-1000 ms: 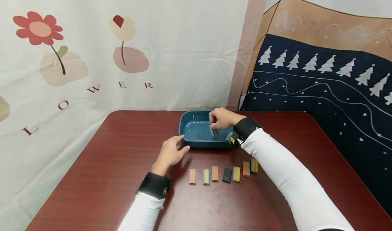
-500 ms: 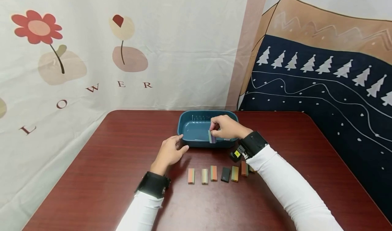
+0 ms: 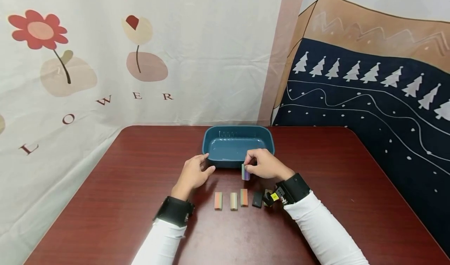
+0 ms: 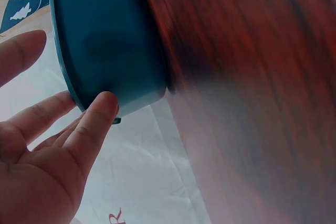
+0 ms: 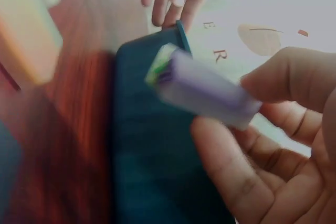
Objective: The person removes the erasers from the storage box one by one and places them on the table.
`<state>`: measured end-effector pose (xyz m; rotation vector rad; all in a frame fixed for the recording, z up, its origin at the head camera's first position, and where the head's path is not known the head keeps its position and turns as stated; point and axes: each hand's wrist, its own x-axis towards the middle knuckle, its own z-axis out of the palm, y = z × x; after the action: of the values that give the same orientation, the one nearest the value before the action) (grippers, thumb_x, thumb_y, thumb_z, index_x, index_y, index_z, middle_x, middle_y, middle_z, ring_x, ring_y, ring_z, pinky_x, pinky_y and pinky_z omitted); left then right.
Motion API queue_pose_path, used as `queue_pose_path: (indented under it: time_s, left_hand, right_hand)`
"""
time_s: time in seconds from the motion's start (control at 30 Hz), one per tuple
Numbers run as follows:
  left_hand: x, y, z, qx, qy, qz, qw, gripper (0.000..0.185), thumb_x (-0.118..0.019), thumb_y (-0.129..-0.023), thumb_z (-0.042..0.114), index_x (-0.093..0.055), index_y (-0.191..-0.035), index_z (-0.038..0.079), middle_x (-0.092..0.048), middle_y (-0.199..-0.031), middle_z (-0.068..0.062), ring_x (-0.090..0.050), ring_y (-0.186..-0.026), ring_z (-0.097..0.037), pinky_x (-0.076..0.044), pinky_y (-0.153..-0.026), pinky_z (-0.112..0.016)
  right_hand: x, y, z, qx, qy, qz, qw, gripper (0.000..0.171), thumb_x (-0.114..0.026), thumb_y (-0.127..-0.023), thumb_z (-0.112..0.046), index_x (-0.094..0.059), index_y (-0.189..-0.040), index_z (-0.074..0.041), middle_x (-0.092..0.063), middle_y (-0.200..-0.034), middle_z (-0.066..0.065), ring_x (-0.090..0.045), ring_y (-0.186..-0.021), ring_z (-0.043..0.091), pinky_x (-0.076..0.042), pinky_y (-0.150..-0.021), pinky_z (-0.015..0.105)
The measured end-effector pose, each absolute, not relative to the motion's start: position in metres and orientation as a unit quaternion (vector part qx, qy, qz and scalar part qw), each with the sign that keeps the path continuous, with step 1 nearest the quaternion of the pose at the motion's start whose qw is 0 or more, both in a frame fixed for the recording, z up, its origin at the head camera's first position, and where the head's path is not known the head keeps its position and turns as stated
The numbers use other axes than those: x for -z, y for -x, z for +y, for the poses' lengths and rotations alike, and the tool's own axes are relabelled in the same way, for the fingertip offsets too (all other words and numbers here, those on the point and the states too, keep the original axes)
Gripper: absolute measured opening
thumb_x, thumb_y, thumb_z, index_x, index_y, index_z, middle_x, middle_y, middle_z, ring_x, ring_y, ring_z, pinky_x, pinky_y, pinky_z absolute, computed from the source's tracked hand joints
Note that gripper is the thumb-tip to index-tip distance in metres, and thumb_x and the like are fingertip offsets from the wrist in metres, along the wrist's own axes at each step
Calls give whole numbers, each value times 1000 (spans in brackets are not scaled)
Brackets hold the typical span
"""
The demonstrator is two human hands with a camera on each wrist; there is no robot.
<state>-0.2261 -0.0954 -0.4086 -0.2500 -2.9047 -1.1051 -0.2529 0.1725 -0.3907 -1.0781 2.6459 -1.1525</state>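
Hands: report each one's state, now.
Left hand: open, fingertips touching the teal tray at its near left corner.
Right hand: pinching a purple and green block.

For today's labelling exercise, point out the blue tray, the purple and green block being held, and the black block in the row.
blue tray [image 3: 237, 130], head view, far rim.
purple and green block [image 3: 245, 172], head view, its visible face below the fingertips.
black block [image 3: 257, 199], head view, top face.

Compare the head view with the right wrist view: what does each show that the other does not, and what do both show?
Head only: the row of small blocks on the table and the tree-patterned cloth.
Right wrist only: the close-up of the purple block's green edge.
Both: the right hand pinching that block, the teal tray, and the left hand touching the tray.
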Motion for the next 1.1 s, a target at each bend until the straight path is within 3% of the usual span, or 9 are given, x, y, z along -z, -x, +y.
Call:
queue_pose_path:
  time_s: [0.4,0.67,1.1]
  left_hand:
    - [411,227,-95,344,79,-936,14,58,-68,-92,26,-50,-142,4,-48,-141,-20,-59,-116,-31,-42,-102,-47]
    - [408,227,-95,341,82,-936,10,58,-68,-92,25,-49,-142,4,-47,-142,-21,-60,-115,-31,-44,-100,-47]
    - [408,228,-94,337,93,-937,15,58,-69,-91,24,-49,-141,2,-48,-140,-23,-61,-113,-31,-45,-99,-47]
  right_hand:
    - [406,237,173,315,335,888,12,14,-67,-86,-3,-63,-80,-15,-58,-78,-8,-52,-69,7,-47,-65,26]
    - [408,233,169,274,330,903,30,11,-61,-91,-1,-60,-86,-11,-55,-80,-4,-46,-69,10,-43,-63,26]
    - [417,229,162,219,272,935,57,3,-55,-96,-2,-58,-96,-2,-58,-87,6,-54,-75,17,-48,-70,32]
